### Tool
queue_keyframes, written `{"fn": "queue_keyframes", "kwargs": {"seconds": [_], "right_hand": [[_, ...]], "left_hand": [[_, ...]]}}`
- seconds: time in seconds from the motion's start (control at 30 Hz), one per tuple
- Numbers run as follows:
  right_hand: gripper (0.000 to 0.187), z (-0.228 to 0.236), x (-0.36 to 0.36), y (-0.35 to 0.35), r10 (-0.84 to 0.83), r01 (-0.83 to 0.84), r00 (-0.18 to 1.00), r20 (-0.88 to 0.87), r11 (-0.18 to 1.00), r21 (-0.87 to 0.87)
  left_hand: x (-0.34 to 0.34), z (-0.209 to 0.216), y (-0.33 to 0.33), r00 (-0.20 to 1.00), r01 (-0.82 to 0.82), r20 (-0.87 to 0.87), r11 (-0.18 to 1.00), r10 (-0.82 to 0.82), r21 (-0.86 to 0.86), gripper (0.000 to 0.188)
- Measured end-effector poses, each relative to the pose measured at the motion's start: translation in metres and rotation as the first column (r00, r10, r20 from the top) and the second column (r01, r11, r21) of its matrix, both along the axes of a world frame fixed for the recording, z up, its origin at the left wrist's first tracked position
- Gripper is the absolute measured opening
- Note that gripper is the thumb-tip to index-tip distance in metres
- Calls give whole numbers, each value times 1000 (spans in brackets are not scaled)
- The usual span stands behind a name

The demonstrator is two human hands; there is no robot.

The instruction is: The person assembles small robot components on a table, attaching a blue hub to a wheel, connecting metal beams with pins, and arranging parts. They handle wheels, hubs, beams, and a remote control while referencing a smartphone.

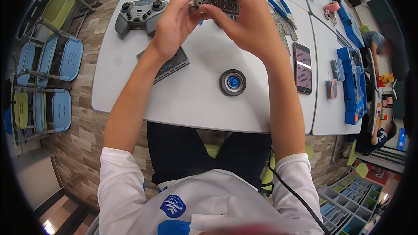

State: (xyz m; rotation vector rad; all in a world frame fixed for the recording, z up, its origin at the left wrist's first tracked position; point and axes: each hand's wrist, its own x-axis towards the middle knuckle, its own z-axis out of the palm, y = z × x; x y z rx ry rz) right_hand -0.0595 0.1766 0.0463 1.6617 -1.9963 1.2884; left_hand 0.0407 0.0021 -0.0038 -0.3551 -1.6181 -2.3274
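Both hands are raised over the far part of the table, closed on one dark grey robot-kit piece with holes and a lighter grey end. My left hand grips the light end between thumb and fingers. My right hand wraps round the other end, its thumb pressed along the near side. Fingers hide part of the piece. A wheel with a black tyre and blue hub lies flat between my forearms. Beside my left wrist is a grey box-shaped module, partly covered by the forearm.
A grey game controller lies left of my hands. On the right are blue-handled pliers, grey perforated strips and a phone. Farther right stand a blue case and small boxes. Other people sit beyond; stacked chairs stand left.
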Motion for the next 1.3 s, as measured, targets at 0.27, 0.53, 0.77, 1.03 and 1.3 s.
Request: {"fn": "queue_keyframes", "kwargs": {"seconds": [0.27,0.53,0.77,1.03,1.3], "right_hand": [[26,-12,1,-2,-47,40,996,-77,995,-93],[27,-15,3,-5,-108,94,985,-138,990,-107],[26,-11,2,-2,-81,71,986,-148,995,-72],[35,-3,5,5,-109,122,987,-121,987,101],[37,-11,5,-2,-112,120,984,-136,991,52]], "left_hand": [[0,-1,2,999,-33,-17,999,32,-36,53],[-2,-6,1,999,-43,-3,998,43,-38,53],[0,-6,7,990,-105,77,988,114,-111,48],[-1,-9,7,981,-169,65,965,185,-202,44],[-6,-13,0,968,-208,92,948,235,-241,39]]}}
